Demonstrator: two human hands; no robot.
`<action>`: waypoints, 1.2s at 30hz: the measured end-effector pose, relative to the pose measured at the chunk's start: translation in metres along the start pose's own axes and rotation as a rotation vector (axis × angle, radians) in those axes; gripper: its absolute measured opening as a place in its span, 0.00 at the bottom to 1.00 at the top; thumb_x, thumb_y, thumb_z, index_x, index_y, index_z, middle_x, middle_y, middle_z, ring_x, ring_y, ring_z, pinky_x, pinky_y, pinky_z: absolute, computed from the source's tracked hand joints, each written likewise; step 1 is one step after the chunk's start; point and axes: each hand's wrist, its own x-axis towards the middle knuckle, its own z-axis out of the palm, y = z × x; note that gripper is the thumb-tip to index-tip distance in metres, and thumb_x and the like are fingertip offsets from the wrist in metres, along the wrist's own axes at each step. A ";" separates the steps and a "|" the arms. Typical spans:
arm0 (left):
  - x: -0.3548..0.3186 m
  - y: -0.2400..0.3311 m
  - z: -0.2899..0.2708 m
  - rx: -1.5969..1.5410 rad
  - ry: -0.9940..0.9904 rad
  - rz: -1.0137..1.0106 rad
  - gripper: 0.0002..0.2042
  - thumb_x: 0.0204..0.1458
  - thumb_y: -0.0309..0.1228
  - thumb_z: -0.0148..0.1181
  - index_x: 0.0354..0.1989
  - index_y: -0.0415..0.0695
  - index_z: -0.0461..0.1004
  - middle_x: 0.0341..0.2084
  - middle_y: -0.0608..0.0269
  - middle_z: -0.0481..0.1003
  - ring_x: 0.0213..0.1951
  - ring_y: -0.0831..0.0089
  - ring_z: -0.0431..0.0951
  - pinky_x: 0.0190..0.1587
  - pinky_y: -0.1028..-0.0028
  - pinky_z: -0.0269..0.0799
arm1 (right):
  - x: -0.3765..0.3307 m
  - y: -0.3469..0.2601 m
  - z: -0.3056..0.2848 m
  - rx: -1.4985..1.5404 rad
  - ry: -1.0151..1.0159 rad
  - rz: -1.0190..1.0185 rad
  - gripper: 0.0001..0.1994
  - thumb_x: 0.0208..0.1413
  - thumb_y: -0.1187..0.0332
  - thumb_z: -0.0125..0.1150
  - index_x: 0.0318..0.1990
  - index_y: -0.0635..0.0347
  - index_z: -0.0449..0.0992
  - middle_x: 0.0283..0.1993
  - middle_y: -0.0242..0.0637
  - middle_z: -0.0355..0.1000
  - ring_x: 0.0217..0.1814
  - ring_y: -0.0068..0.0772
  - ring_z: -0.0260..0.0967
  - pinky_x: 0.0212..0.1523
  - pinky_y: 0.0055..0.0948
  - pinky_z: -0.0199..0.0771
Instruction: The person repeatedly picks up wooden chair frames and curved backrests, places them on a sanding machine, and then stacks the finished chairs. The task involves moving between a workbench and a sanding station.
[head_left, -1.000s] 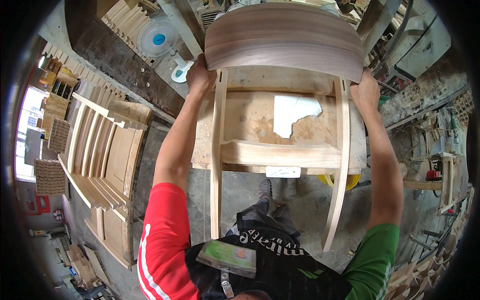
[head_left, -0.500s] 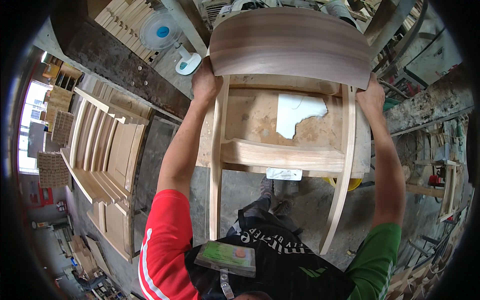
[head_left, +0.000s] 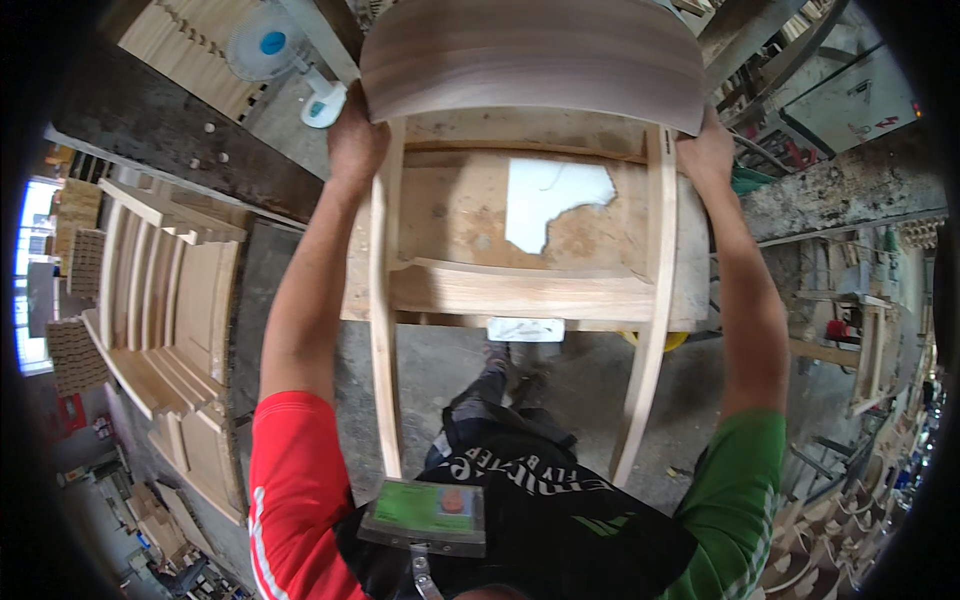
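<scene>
A wide, curved wooden backrest panel [head_left: 530,60], grey-brown with a visible grain, spans the far end of a pale wooden chair frame [head_left: 520,290]. My left hand [head_left: 357,140] is closed round the panel's left end, close to the frame's left leg. At the right end, my right hand [head_left: 708,155] grips the panel's lower corner, outside the right leg. Fingers of both hands are partly hidden behind the panel and frame. The two long legs point toward me, joined by a cross rail. Beneath the frame lies a worn wooden worktop [head_left: 450,215].
A torn white sheet [head_left: 550,200] lies on the worktop, and a white block [head_left: 526,329] sits at its near edge. Stained beams [head_left: 190,140] flank both sides. Stacked wooden frames [head_left: 160,290] stand left; a fan [head_left: 265,45] is at far left.
The whole scene has shifted left and slightly up in the picture as the view moved. Both hands keep their hold at the panel's ends, and the panel stays at the frame's far end.
</scene>
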 end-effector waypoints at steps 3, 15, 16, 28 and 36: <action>0.000 0.001 0.003 0.039 -0.003 -0.031 0.19 0.57 0.24 0.53 0.58 0.43 0.66 0.46 0.35 0.77 0.47 0.34 0.78 0.47 0.43 0.75 | 0.001 0.003 0.006 0.010 -0.015 -0.011 0.19 0.55 0.61 0.61 0.49 0.66 0.74 0.42 0.65 0.78 0.50 0.70 0.75 0.51 0.57 0.74; -0.006 -0.007 -0.003 0.058 -0.040 -0.095 0.24 0.59 0.27 0.51 0.66 0.47 0.64 0.49 0.37 0.78 0.48 0.34 0.78 0.47 0.44 0.76 | 0.004 0.001 0.026 -0.022 -0.113 -0.017 0.19 0.58 0.60 0.60 0.52 0.62 0.75 0.45 0.60 0.79 0.53 0.67 0.75 0.52 0.53 0.75; -0.002 0.001 -0.002 0.042 -0.048 -0.091 0.24 0.59 0.27 0.51 0.65 0.47 0.64 0.49 0.37 0.78 0.48 0.34 0.78 0.47 0.44 0.76 | 0.004 0.019 0.027 -0.019 -0.136 -0.039 0.18 0.59 0.60 0.59 0.52 0.62 0.76 0.46 0.60 0.79 0.53 0.67 0.75 0.53 0.52 0.75; -0.004 -0.009 0.003 0.051 -0.066 -0.129 0.24 0.58 0.27 0.53 0.64 0.48 0.64 0.49 0.39 0.78 0.49 0.36 0.79 0.48 0.44 0.76 | -0.012 0.070 0.061 0.271 -0.281 -0.052 0.19 0.65 0.57 0.56 0.50 0.67 0.78 0.50 0.61 0.78 0.57 0.66 0.74 0.53 0.47 0.74; -0.002 -0.011 0.007 0.086 -0.044 -0.071 0.23 0.59 0.26 0.52 0.64 0.47 0.64 0.50 0.42 0.78 0.48 0.38 0.80 0.47 0.45 0.77 | -0.009 0.054 0.037 0.153 -0.389 -0.002 0.21 0.64 0.57 0.56 0.54 0.66 0.76 0.53 0.61 0.77 0.60 0.67 0.72 0.57 0.47 0.73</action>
